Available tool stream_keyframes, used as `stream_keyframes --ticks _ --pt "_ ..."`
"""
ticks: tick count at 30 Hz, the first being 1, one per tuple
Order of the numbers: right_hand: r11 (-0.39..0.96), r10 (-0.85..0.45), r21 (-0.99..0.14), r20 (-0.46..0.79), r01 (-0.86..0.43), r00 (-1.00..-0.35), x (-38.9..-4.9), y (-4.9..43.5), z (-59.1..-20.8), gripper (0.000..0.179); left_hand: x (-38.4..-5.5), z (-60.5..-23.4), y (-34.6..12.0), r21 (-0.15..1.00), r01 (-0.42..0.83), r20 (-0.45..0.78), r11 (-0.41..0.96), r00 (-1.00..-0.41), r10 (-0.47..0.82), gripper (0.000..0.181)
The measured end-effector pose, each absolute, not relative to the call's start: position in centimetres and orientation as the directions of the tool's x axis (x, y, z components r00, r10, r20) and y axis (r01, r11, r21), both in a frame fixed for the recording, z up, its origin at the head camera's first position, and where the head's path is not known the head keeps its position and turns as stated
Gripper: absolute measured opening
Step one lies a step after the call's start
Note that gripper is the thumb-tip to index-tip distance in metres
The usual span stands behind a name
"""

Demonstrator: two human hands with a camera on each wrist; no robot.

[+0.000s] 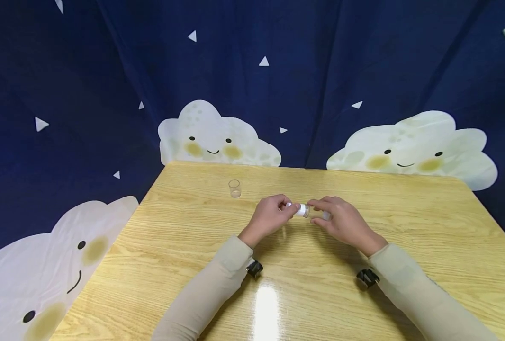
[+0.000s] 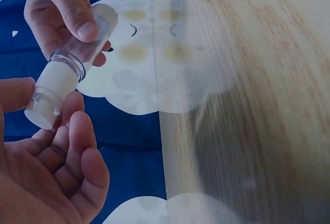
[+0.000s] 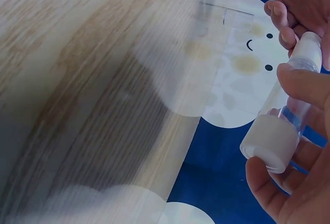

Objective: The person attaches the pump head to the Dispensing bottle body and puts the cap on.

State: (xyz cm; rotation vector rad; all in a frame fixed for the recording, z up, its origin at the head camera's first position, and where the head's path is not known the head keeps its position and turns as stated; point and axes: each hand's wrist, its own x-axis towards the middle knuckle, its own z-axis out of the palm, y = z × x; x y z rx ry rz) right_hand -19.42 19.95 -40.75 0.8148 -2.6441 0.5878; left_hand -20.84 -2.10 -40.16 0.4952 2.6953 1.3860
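Over the table, both hands hold a small clear bottle [image 2: 77, 48] with a white pump top [image 2: 56, 82], lying sideways between them. In the head view my left hand [image 1: 271, 215] is on its white end, pinching it between thumb and index finger; the other left fingers are loosely curled. My right hand [image 1: 339, 220] grips the clear body, its fingers and thumb curled around it. The right wrist view shows the bottle's thick white base [image 3: 270, 144] poking out near the right fingertips. Farther back and to the left, a small clear cap [image 1: 235, 189] stands on the table.
The wooden table [image 1: 158, 265] has a glossy light reflection near its front. Behind it and along the left hangs a dark blue curtain [image 1: 235, 80] with clouds and triangles. Black wrist straps show at both sleeves.
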Motion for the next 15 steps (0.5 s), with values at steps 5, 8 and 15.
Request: stream_keyframes --ticks 5,8,15 --pt "0.748 -0.467 -0.299 0.398 -0.593 -0.790 -19.40 19.90 -40.86 0.039 -20.82 -40.48 -2.26 0.789 0.310 0.131 0.530 -0.928 0.348 0.024" --pt "0.738 -0.469 -0.310 0.403 -0.600 -0.786 -19.40 19.93 -40.88 0.039 -20.81 -40.62 -2.37 0.783 0.358 0.166 0.508 -0.908 0.384 0.022" --pt "0.722 -0.472 -0.324 0.415 -0.611 -0.778 -19.36 20.01 -40.86 0.040 -20.94 -40.99 -2.47 0.779 0.436 0.229 0.451 -0.867 0.444 0.024"
